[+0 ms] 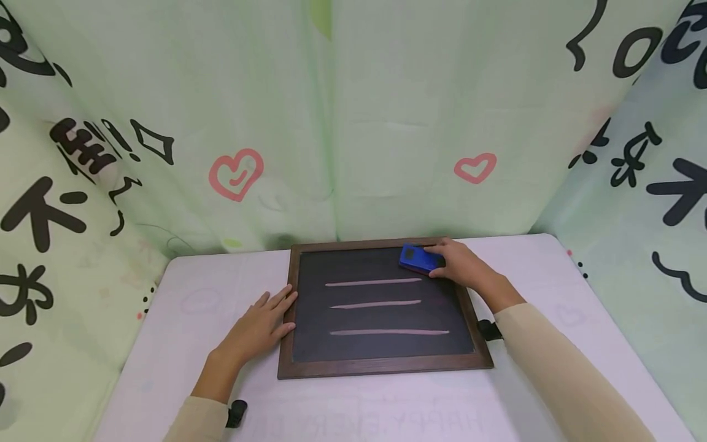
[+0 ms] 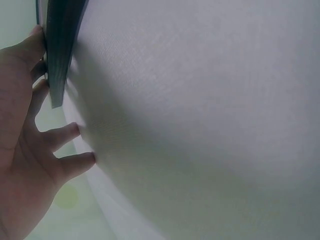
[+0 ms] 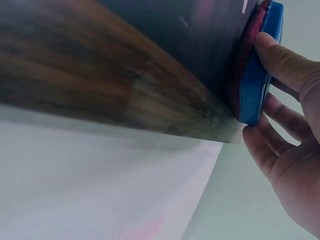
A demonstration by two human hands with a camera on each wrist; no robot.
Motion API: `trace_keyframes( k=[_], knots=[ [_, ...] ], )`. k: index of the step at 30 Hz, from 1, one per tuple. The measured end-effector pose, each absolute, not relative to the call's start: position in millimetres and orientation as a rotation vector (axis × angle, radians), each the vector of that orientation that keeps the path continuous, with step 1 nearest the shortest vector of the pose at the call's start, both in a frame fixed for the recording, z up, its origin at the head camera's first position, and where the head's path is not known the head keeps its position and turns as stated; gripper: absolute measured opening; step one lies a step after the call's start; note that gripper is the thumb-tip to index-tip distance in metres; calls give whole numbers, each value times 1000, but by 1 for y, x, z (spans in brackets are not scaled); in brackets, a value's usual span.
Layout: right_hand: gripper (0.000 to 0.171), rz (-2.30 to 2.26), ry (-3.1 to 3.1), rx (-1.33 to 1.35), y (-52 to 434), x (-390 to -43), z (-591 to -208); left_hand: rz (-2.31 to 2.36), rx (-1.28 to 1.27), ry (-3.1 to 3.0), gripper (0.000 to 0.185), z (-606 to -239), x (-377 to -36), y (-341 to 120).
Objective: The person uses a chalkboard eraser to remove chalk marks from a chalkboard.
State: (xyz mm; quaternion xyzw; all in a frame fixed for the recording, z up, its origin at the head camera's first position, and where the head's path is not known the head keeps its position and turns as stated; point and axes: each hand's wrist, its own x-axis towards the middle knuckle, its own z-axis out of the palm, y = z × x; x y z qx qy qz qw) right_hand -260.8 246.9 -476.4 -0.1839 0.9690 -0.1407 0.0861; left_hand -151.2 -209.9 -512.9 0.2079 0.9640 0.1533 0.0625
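Observation:
A wood-framed chalkboard (image 1: pixel 381 307) lies flat on the white table, with three horizontal chalk lines (image 1: pixel 374 282) drawn across it. My right hand (image 1: pixel 461 264) grips a blue eraser (image 1: pixel 418 258) at the board's far right corner; in the right wrist view the blue eraser (image 3: pixel 260 70) presses its red felt face against the dark board, with thumb and fingers curled round it. My left hand (image 1: pixel 265 322) lies flat with straight fingers on the table, fingertips touching the board's left frame (image 1: pixel 287 325). The left wrist view shows the left hand (image 2: pixel 30 150) beside the frame edge (image 2: pixel 60 50).
The white table (image 1: pixel 182 307) is walled on three sides by a pale green printed cloth (image 1: pixel 331 123). Black wrist straps sit on both cream sleeves.

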Motion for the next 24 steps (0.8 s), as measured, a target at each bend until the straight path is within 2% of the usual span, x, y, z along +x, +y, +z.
trace_keyframes(
  k=[24],
  knots=[
    [64, -448, 2858, -640, 247, -228, -479, 457, 617, 2911, 67, -514, -151, -210]
  ],
)
